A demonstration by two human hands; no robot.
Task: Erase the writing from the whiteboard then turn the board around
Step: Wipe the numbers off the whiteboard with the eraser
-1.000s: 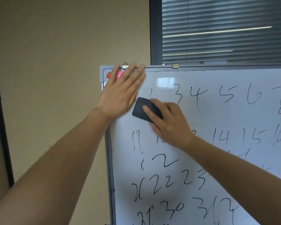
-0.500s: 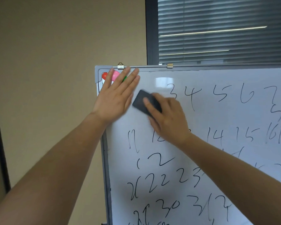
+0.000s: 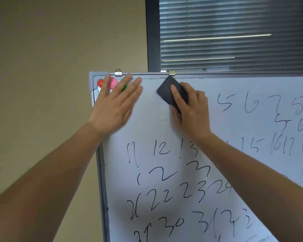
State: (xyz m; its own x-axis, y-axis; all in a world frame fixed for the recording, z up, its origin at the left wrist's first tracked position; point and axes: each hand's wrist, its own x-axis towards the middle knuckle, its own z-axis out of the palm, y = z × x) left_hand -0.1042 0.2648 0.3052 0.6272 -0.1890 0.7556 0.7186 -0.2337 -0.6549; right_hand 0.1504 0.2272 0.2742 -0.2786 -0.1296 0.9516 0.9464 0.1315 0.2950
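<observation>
At the upper left corner of the whiteboard (image 3: 164,123), both bare arms reach up and forward from the lower edge of the view. The left hand (image 3: 115,109) lies flat against the board surface, palm to the board, fingers (image 3: 129,89) straight and spread slightly, holding nothing; its fingertips reach almost to the top frame. It partly covers three round magnets: a red magnet (image 3: 100,82) at the far corner, a pink magnet (image 3: 113,83) just beside it, and a green magnet (image 3: 124,88) showing between two of the fingers. The left forearm runs diagonally down to the lower left.

The right hand (image 3: 191,109) grips a black eraser (image 3: 168,89) and presses it to the board just beside the top frame, directly under a metal clip (image 3: 172,72). The index finger lies extended along the eraser's back, the thumb holds its lower edge, and the other fingers are curled at its right side. The eraser sits tilted, one corner pointing up and touching the frame. A second metal clip with a hanging loop (image 3: 118,72) sits on the top frame above the left hand.

The board area between the two hands is wiped blank. Handwritten numbers (image 3: 164,194) fill the board to the right of the eraser and below both hands. Behind the board, a window with closed blinds (image 3: 234,32) and a beige wall (image 3: 59,41).
</observation>
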